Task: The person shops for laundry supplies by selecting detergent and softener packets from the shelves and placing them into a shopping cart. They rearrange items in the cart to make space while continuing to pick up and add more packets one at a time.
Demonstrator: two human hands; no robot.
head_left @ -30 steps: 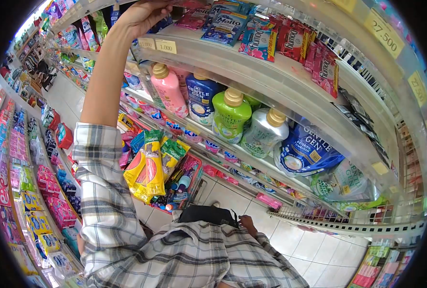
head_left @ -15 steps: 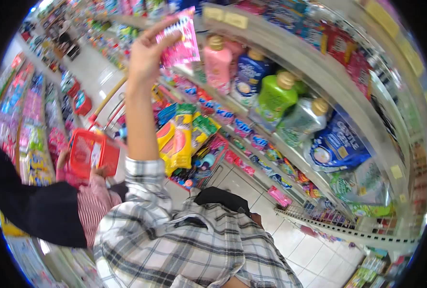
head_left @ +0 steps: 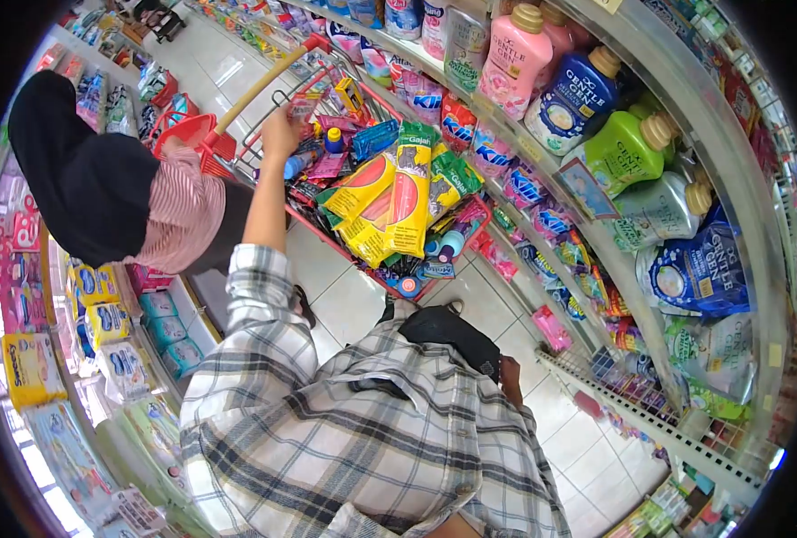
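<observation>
The right hand (head_left: 511, 377) hangs low by the hip at 5 o'clock; I cannot tell if its fingers are closed. Further out, at 11 o'clock, the left hand (head_left: 282, 134) is clamped on a pink sachet (head_left: 303, 106), just above the full cart (head_left: 389, 215). To do it well, I judge the sachet should go down flat into a free gap beside the bottles, not on the yellow packs (head_left: 385, 211), which could slide. Another person (head_left: 112, 179) stands near with a red basket (head_left: 188, 134).
</observation>
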